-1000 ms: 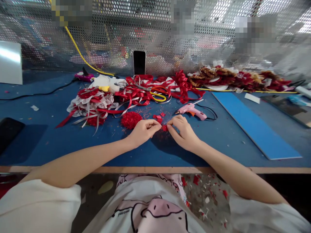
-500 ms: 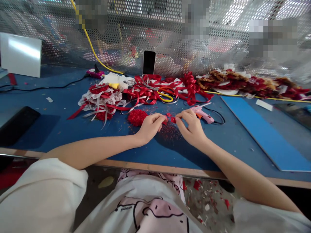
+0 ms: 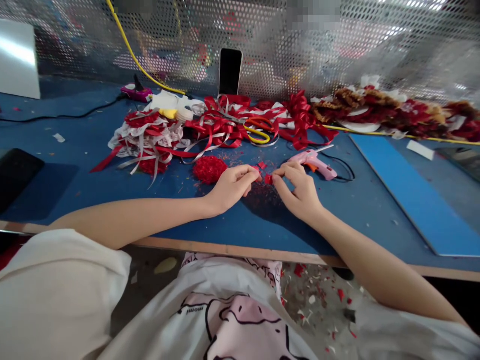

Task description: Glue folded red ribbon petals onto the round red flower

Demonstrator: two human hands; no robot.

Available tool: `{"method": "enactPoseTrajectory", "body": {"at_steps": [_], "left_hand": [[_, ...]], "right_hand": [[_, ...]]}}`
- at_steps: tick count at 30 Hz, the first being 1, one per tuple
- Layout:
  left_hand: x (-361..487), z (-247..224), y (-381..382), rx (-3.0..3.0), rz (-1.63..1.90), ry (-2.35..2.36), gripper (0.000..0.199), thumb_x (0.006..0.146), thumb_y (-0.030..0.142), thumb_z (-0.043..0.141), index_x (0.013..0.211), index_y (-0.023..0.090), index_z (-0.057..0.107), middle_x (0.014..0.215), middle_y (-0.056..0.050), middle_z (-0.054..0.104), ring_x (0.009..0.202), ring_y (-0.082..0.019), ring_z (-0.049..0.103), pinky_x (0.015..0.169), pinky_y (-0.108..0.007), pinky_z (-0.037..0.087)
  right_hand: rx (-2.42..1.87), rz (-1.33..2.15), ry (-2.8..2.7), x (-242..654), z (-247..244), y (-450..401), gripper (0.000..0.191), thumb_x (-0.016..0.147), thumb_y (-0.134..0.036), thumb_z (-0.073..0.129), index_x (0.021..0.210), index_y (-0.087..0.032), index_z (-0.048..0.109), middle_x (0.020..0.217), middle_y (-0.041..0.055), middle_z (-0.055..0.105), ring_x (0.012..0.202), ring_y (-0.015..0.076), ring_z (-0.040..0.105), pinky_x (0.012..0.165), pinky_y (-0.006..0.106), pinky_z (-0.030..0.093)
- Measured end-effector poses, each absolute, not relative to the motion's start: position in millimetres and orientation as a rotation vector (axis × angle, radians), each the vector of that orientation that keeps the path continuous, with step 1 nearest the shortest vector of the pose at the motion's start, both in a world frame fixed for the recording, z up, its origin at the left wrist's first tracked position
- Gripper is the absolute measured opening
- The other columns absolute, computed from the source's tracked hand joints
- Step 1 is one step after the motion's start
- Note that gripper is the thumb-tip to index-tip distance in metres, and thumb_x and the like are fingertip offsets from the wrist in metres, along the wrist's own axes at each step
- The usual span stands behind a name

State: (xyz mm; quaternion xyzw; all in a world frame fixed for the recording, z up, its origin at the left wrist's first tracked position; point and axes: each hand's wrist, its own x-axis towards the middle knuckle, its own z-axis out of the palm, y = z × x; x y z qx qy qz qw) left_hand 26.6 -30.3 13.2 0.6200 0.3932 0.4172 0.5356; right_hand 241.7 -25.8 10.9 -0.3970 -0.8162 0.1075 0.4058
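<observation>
My left hand (image 3: 233, 186) is closed in a pinch above the table, thumb against fingers. What lies between its fingertips is too small to make out. A small red scrap (image 3: 262, 164) shows just beyond those fingertips. Facing it across a narrow gap, my right hand (image 3: 298, 189) pinches a small red piece of ribbon (image 3: 268, 179) between thumb and index finger. Beside my left wrist sits a clump of fine red shreds (image 3: 210, 169). A pink glue gun (image 3: 318, 165) lies just behind my right hand, its orange trigger partly visible.
Red and white ribbons (image 3: 225, 132) are heaped behind, with yellow-handled scissors (image 3: 258, 136) on them. A phone (image 3: 230, 71) leans on the perforated metal screen. A blue board (image 3: 408, 195) lies right, near a pile of red and brown fabric (image 3: 390, 112). A dark device (image 3: 17, 175) is left.
The view has tipped downward, so the table things sit higher in the picture. Both hands stay close together, and the red piece in my right fingers has turned slightly.
</observation>
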Motion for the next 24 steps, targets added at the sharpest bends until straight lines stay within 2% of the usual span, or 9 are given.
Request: {"method": "enactPoseTrajectory", "body": {"at_steps": [13, 24], "left_hand": [[28.9, 14.1, -29.3, 1.493, 1.001, 0.925, 0.025, 0.100, 0.034, 0.059, 0.080, 0.018, 0.060, 0.054, 0.007, 0.048, 0.050, -0.007, 0.042, 0.054, -0.025, 0.032], [30.3, 8.1, -27.6, 1.504, 0.978, 0.895, 0.021, 0.098, 0.034, 0.062, 0.084, 0.019, 0.062, 0.057, 0.007, 0.047, 0.052, -0.008, 0.043, 0.054, -0.026, 0.032]], "right_hand": [[-1.019, 0.262, -2.085, 240.6, 12.7, -27.6, 0.018, 0.101, -0.031, 0.056, 0.088, -0.024, 0.066, 0.085, 0.0059, 0.070, 0.095, 0.0256, 0.062, 0.094, 0.049, 0.050], [-1.014, 0.261, -2.102, 242.3, 10.1, -27.6, 0.018, 0.101, -0.030, 0.057, 0.087, -0.025, 0.066, 0.084, 0.0056, 0.070, 0.093, 0.0262, 0.063, 0.093, 0.049, 0.051]]}}
